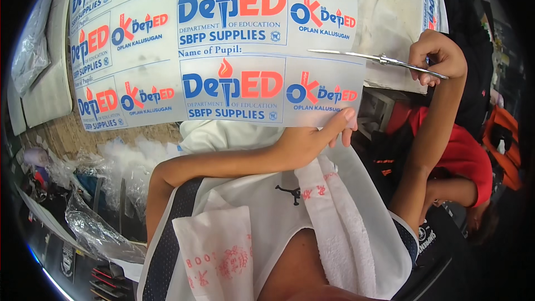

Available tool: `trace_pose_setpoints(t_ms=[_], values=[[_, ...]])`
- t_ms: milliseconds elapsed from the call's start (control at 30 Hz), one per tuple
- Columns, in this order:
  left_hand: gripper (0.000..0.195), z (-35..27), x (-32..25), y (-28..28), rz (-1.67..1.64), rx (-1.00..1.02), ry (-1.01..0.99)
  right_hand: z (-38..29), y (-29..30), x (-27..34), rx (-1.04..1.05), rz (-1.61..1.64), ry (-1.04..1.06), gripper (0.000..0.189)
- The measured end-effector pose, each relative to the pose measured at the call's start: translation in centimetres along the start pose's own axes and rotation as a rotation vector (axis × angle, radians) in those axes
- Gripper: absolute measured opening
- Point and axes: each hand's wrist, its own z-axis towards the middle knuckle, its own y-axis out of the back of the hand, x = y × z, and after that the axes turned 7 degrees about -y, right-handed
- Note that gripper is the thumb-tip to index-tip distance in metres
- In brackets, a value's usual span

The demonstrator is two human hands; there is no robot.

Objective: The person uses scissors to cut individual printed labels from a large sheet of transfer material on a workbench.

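A large printed sheet [234, 50] with repeated blue and red logos and lettering spreads over the work surface, its near edge toward my body. At its near right corner my left hand [322, 138] pinches the edge, thumb on top and fingers beneath. Off the sheet's right side, my right hand [439, 56] grips a pair of metal scissors [382, 59] by the handles. The scissor blades point left and lie across the sheet's right part, between two rows of print. Whether the sheet is cut there I cannot tell.
Under the sheet is a pale work surface [391, 12]. Clear plastic wrap [31, 46] lies at the far left, with crumpled plastic [129, 171] at the lower left. Another printed sheet [429, 4] is at the upper right. A person in a red shirt [464, 159] is close on the right.
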Motion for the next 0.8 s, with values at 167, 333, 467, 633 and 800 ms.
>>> trace_pose_setpoints(t_ms=[167, 333, 467, 633, 800], values=[[0.033, 0.0, 0.2, 0.0, -0.019, -0.009, -0.041, 0.4, -0.2, -0.2, 0.003, -0.025, 0.022, 0.029], [0.028, -0.6, -1.2, 0.0, -0.042, -0.002, 0.024, -0.4, -0.5, 0.0, -0.005, -0.081, 0.131, 0.030], [0.025, -0.7, -0.9, 0.0, -0.079, 0.012, 0.016, -0.3, -0.7, 0.4, -0.009, -0.009, 0.078, 0.028], [0.031, -0.4, -0.5, -0.3, -0.119, -0.012, -0.048, 0.7, -0.8, 0.7, 0.038, -0.035, 0.143, 0.029], [0.028, -0.5, -0.4, -0.4, -0.150, -0.019, -0.034, 1.2, -0.7, 0.4, 0.045, -0.052, 0.143, 0.030]])
